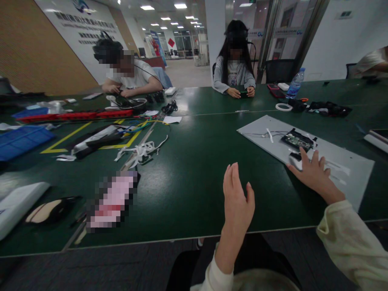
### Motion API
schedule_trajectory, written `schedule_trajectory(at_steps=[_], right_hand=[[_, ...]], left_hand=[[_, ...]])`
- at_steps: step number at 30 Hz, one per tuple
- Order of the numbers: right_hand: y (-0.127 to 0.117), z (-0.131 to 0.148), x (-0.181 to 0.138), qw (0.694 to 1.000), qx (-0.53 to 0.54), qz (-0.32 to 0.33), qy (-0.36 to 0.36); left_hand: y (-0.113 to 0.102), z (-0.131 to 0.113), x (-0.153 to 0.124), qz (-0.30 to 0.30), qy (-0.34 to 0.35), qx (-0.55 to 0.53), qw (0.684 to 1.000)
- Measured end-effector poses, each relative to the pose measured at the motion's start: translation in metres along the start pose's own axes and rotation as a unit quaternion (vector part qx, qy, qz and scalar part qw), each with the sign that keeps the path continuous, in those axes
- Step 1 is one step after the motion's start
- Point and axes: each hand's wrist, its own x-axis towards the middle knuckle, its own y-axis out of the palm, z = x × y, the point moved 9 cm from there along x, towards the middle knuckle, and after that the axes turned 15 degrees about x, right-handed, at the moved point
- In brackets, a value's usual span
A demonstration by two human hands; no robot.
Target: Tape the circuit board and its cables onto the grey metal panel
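Observation:
My left hand (238,198) is raised at the near edge of the green table (188,182), its fingers stretched out and holding nothing. Over a pale grey panel (360,169) on the right, my right hand (315,173) has its fingers spread. A green circuit board in a black frame (298,140) sits on the panel just beyond those fingertips, with a thin cable (263,134) leading left. Beside the thumb and forefinger is a small black and white piece (296,157); whether they touch it I cannot tell. White strips of tape lie on the panel.
Two people sit across the table, their hands on small dark items. To the left lie a computer mouse (51,211), a phone-like object (113,200), crumpled white strips (142,151) and a blue basket (26,141). A water bottle (295,84) and tape roll (283,107) stand behind the panel.

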Motion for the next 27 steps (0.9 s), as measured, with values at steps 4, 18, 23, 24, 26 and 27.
schedule_trajectory(at_steps=[4,18,23,24,26,27], right_hand=[[-0.004,-0.01,0.011,0.998,0.022,-0.009,0.055],[0.008,-0.044,0.07,0.988,0.041,-0.017,0.15],[0.002,-0.034,0.066,0.991,0.052,-0.029,0.121],[0.0,-0.031,0.064,0.991,0.055,-0.033,0.114],[-0.005,-0.027,0.061,0.992,0.067,-0.038,0.104],[-0.009,-0.027,0.061,0.991,0.077,-0.046,0.1]], left_hand=[[0.003,0.001,0.0,0.011,0.002,-0.008,1.0],[0.01,-0.001,-0.003,0.057,0.004,-0.003,0.998],[0.011,-0.003,-0.003,0.059,0.017,0.002,0.998],[0.012,-0.003,-0.003,0.061,0.018,0.002,0.998],[0.013,-0.003,-0.003,0.064,0.019,0.002,0.998],[0.013,-0.003,-0.003,0.065,0.019,0.002,0.998]])
